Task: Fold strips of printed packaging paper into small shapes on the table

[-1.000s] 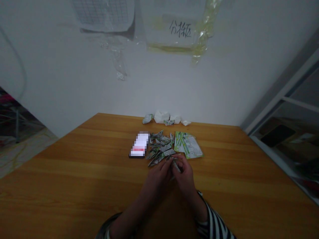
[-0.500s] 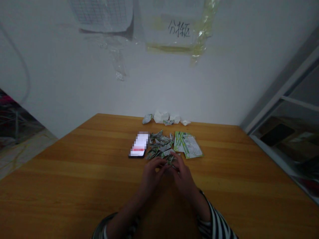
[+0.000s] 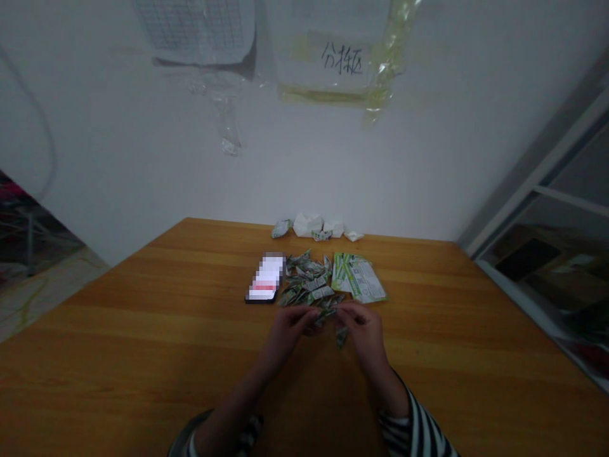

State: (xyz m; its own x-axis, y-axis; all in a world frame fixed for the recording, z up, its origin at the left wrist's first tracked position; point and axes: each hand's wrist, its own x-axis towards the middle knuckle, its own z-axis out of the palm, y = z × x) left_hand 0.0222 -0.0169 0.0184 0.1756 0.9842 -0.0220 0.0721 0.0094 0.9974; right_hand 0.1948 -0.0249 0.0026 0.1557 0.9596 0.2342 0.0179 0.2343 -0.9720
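Near the front of a heap of small green-and-white sachets [image 3: 309,279], my left hand [image 3: 290,330] pinches one end of a crumpled sachet [image 3: 326,313] between thumb and fingers. My right hand [image 3: 365,329] has its thumb and fingertips closed at the other end of that piece. Just under the right fingers shows another green-and-white piece [image 3: 341,336]; whether the hand holds it or it lies on the table, I cannot tell. Both hands are low over the wooden table [image 3: 200,343], partly covering what is between them.
A phone [image 3: 266,278] with a lit screen lies left of the heap. Flat green-and-white packets [image 3: 361,279] lie to its right. Crumpled white tissues [image 3: 308,225] and a small packet [image 3: 281,228] sit along the wall. Taped papers [image 3: 342,57] hang above.
My hands have moved apart slightly, the right one to the right. The sachet now stretches between their fingertips, and a further piece has come into view beneath the right hand.
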